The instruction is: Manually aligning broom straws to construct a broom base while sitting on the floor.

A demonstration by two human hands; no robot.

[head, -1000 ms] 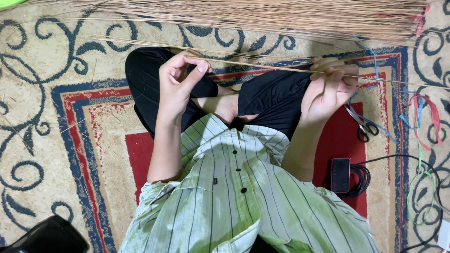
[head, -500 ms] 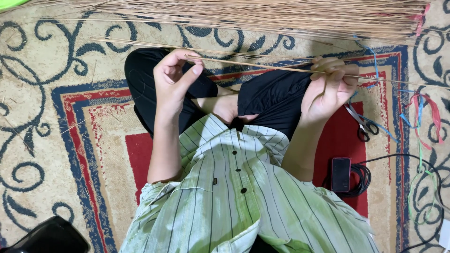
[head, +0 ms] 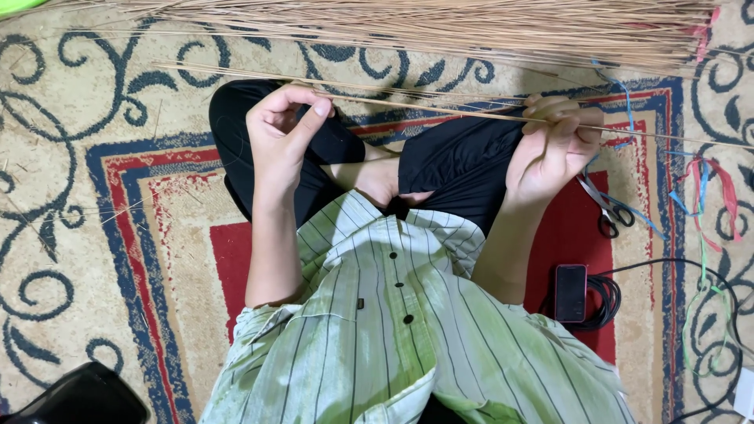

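the long pile of thin sticks [head: 440, 27] beyond both hands is running out past the top edge, so its full depth is not showing. the single thin stick [head: 471, 114] is passing behind the right hand's [head: 554, 145] fingers, hiding how it is being gripped. the left hand [head: 279, 129] is curling its fingers inward, concealing its palm. below the left hand, a black object [head: 78, 396] is being cut off by the bottom edge.

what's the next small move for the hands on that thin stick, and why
Probably slide the left hand along the thin tan stick toward the right hand. The stick spans both hands above the lap; the right grip pinches it, while the left fingertips only curl at its near end.
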